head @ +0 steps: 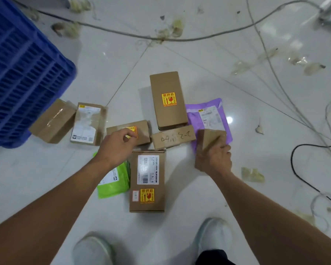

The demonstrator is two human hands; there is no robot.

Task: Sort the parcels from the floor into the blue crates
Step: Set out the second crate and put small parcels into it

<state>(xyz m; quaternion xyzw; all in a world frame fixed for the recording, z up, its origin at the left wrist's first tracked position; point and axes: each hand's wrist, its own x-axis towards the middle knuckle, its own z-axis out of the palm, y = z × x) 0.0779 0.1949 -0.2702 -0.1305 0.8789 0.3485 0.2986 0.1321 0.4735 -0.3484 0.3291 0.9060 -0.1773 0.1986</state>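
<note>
As the right hand (213, 161) grips a parcel (212, 139), crate (17, 73) contents are hidden.

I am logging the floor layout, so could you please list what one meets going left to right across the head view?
blue crate → taped plain box → white-label box → low fragile-sticker box, left hand over it → handwritten box → plain small box gripped by the right hand.
</note>
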